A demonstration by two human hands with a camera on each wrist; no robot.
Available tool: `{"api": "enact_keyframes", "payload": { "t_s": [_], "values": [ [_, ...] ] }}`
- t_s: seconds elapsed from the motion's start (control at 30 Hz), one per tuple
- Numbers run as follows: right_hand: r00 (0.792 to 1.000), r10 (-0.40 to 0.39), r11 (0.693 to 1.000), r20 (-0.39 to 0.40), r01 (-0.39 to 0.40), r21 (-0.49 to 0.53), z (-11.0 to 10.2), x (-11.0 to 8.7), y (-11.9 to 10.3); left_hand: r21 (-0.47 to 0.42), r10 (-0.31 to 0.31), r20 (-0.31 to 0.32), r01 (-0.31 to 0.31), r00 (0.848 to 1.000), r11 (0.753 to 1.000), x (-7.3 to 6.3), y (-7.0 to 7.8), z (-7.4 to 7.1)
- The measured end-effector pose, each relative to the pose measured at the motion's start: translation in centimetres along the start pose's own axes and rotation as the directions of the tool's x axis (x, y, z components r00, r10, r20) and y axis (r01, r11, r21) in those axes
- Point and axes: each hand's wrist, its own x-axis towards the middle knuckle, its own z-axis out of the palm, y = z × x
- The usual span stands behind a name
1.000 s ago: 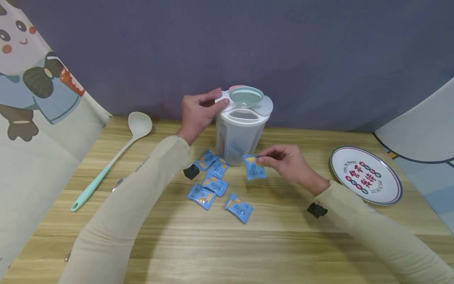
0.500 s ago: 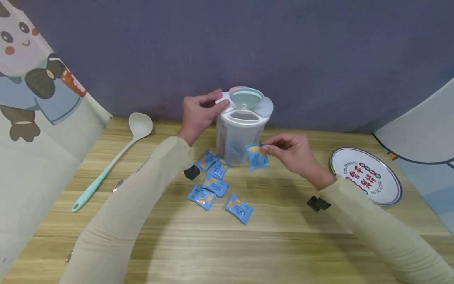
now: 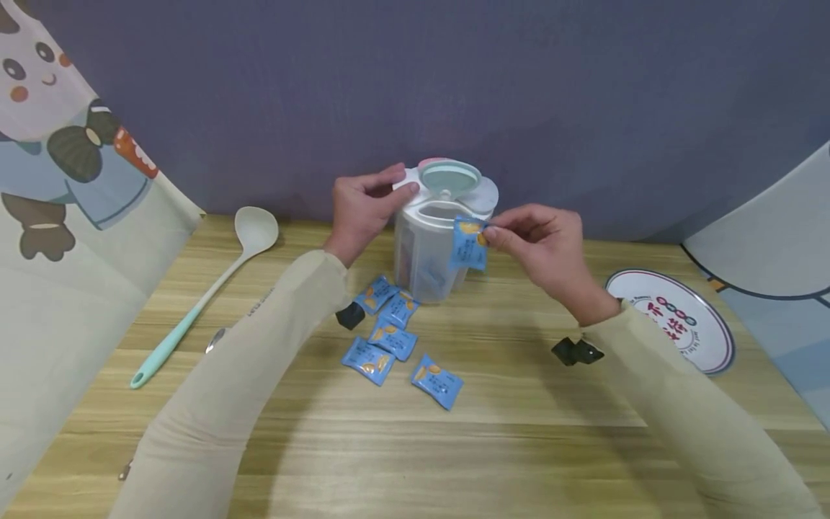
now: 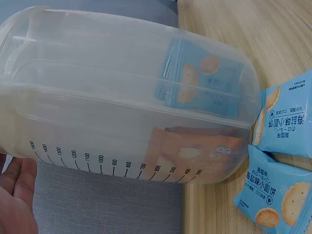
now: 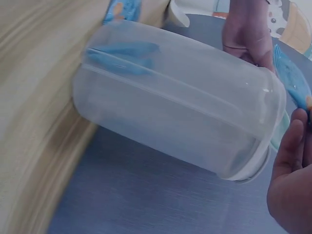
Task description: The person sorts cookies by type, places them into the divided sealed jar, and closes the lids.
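Observation:
A translucent storage container [image 3: 415, 263] with a white lid stands upright at the back. Its round green flap [image 3: 450, 179] is raised, with an opening in front of it. My left hand [image 3: 363, 209] grips the lid's left edge between thumb and fingers. My right hand [image 3: 551, 249] pinches a blue biscuit packet [image 3: 468, 249] by its upper corner, just in front of the container's rim. Through the wall in the left wrist view, a blue packet [image 4: 209, 80] and an orange packet [image 4: 195, 156] lie in separate compartments. Several blue biscuit packets [image 3: 392, 339] lie on the table in front.
To the left lies a ladle [image 3: 256, 229] with a mint handle. A small metal utensil [image 3: 216, 339] is partly hidden under my left sleeve. At the right sits a white plate [image 3: 703, 324] with red lettering, partly covered by my right arm. A grey-blue fabric wall [image 3: 551, 108] rises behind.
My right hand has lifted the biscuit packet from low beside the container up to near its rim. The left hand keeps its hold on the lid, and the packets on the table have not moved.

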Motion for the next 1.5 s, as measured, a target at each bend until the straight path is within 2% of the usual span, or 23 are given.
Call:
{"api": "enact_keyframes", "payload": {
  "t_s": [0.23, 0.53, 0.73, 0.97, 1.2, 1.5],
  "values": [
    [0.993, 0.003, 0.996, -0.121, 0.008, 0.091, 0.3, 1.6, -0.5, 0.002, -0.011, -0.001, 0.011, 1.0, 1.0, 0.0, -0.1, 0.0],
    [0.981, 0.063, 0.984, -0.186, -0.03, 0.175, 0.8, 2.9, -0.4, -0.012, -0.012, -0.003, 0.012, 1.0, 1.0, 0.1, -0.2, 0.0],
    [0.966, 0.042, 0.979, -0.254, 0.011, 0.203, 1.0, 3.4, 0.1, -0.007, -0.015, 0.005, 0.015, 1.0, 1.0, 0.1, -0.2, 0.0],
    [0.961, -0.045, 0.989, -0.272, 0.082, 0.125, 1.4, 3.6, 0.7, -0.016, -0.011, 0.005, 0.011, 1.0, 1.0, 0.1, -0.3, 0.2],
    [0.956, 0.029, 0.99, -0.291, 0.012, 0.14, 1.8, 3.3, 0.9, -0.007, 0.008, 0.0, -0.008, 1.0, 1.0, 0.2, -0.4, 0.2],
    [0.961, 0.04, 0.998, -0.275, -0.024, 0.061, 1.9, 3.1, 1.2, -0.009, 0.001, -0.003, -0.001, 1.0, 1.0, 0.2, -0.4, 0.1]
  ]
}}
